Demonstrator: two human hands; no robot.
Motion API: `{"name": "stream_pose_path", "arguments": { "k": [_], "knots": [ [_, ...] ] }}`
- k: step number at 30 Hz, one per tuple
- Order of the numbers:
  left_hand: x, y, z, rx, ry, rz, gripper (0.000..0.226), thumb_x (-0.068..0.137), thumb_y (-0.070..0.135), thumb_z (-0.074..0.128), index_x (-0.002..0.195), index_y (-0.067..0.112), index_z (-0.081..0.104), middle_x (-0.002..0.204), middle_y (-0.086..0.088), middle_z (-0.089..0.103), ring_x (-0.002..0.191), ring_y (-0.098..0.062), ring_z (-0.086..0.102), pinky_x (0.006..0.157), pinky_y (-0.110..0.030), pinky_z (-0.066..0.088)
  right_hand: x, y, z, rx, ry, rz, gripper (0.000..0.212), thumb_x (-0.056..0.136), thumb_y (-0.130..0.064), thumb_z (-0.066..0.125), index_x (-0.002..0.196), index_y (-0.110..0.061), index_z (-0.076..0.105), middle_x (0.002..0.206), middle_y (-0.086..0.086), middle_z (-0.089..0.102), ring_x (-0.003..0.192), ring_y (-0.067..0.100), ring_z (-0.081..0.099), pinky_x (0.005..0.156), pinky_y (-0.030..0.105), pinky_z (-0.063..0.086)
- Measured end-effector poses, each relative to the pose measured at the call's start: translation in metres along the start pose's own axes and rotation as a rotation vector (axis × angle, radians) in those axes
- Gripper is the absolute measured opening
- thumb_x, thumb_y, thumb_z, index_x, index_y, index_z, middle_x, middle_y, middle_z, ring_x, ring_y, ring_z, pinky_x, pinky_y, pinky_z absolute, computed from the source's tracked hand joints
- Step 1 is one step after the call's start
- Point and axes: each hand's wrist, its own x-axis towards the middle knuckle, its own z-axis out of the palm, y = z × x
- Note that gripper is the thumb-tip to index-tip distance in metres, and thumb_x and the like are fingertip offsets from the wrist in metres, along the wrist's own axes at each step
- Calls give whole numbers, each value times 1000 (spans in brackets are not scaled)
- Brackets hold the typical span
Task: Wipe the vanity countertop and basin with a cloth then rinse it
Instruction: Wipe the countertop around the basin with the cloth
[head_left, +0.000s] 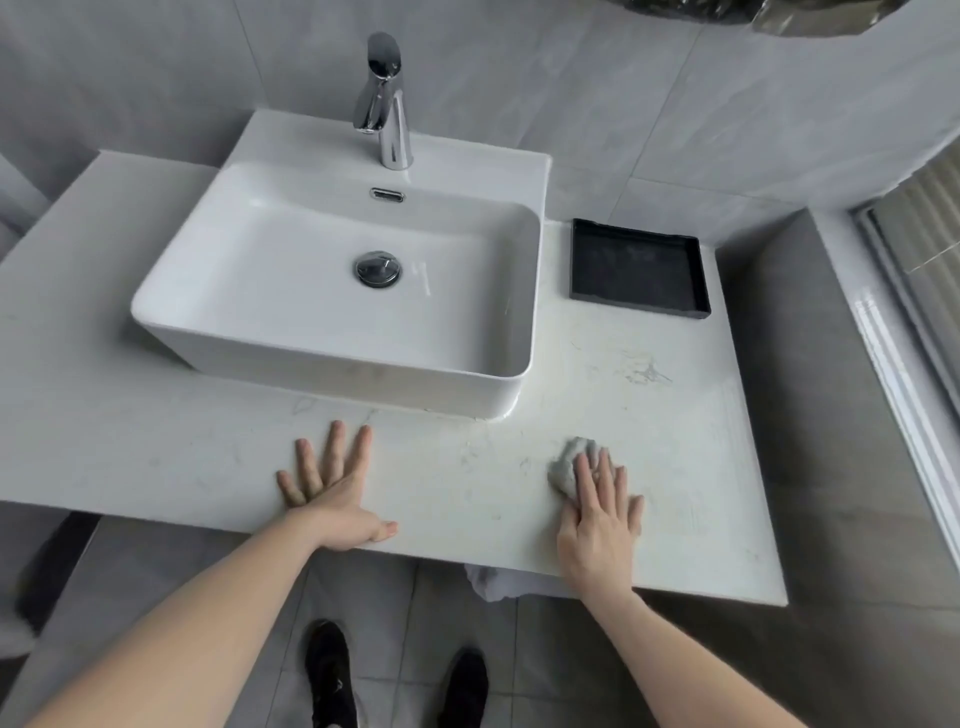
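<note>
A white marble-look countertop (156, 447) carries a white rectangular vessel basin (332, 374) with a chrome drain plug (377, 268) and a chrome faucet (384, 104) at its back. My right hand (597, 514) presses flat on a small crumpled grey cloth (569, 462) near the counter's front right; the cloth shows past my fingertips. My left hand (332, 493) lies flat on the counter in front of the basin, fingers spread, holding nothing. Faint smears (644, 371) mark the counter to the right of the basin.
A black square tray (639, 267) sits at the back right of the counter. Grey tiled walls (649, 93) stand behind. A window frame (914, 364) runs along the right. Below the counter edge are a white cloth (493, 582) and my dark shoes (332, 670) on grey floor tiles.
</note>
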Motion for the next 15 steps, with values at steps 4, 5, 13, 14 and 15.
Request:
{"name": "stream_pose_path", "arguments": {
  "k": [4,5,13,14,15],
  "knots": [
    [0,1,1,8,30,3,135,65,66,72,142,49,-37,138,16,-60,134,-34,-49,114,-63,-18,-39,-85,40,99,-143,-362,85,84,-3,45,160,-34,24,169,-16,5,157,12,-7,127,43,-2],
    [-1,1,1,9,41,-1,135,63,68,73,143,49,-35,139,17,-59,136,-33,-48,115,-62,-17,-43,-97,45,120,-199,-421,87,80,0,42,159,-32,26,169,-15,7,157,12,-5,128,43,0],
    [-4,-1,0,15,53,18,133,65,67,73,145,49,-31,141,18,-57,138,-31,-46,116,-61,-16,-16,-54,-14,378,25,-172,61,98,5,41,151,-25,46,161,-17,34,152,5,23,122,31,30],
    [-4,-1,-1,17,48,17,134,64,67,73,145,49,-31,141,18,-57,138,-32,-46,116,-62,-15,-7,-38,-28,366,67,-134,54,102,0,41,151,-24,46,161,-16,34,152,7,23,122,31,30],
    [-4,0,-1,21,45,14,134,64,68,73,145,49,-32,141,17,-57,138,-32,-46,116,-62,-15,3,-21,-41,342,96,-93,50,105,-6,40,151,-24,46,162,-14,34,153,8,23,123,32,29]
  ]
}}
